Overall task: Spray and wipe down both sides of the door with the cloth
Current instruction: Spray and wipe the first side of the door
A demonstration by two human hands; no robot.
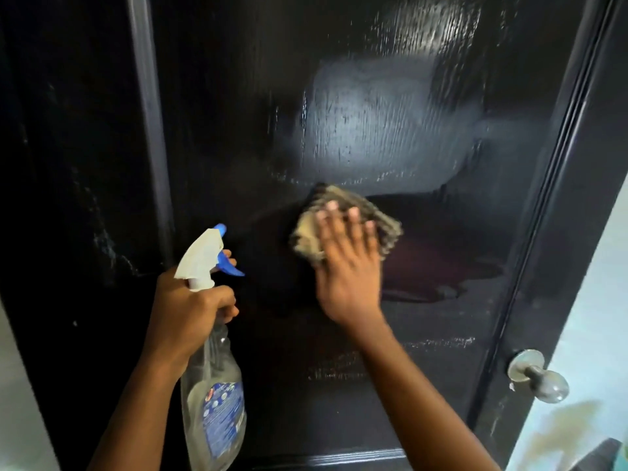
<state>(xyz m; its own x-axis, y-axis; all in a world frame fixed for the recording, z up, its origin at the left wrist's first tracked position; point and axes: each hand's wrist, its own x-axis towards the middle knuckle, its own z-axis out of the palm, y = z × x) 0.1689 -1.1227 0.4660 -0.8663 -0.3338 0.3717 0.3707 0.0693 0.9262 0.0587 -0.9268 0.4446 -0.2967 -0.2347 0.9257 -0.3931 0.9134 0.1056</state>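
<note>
Head view: our right hand point(348, 263) presses a crumpled tan cloth point(343, 222) flat-fingered against the glossy black wet-streaked door point(390, 107); our left hand point(190, 314) grips a clear spray bottle point(214, 396).

The right hand point(348, 263), at the centre of the frame, presses a crumpled tan cloth point(343, 226) flat against the glossy black door point(390, 107) with its fingers extended; the hand and cloth appear blurred. The left hand point(185, 314), at lower left, grips the neck of a clear spray bottle point(214, 399) with a white head and a blue trigger and nozzle, the nozzle directed toward the door. A wet sheen covers the door panel in the upper centre of the frame, and a metal door knob point(540, 377) projects from the door at lower right.
</note>
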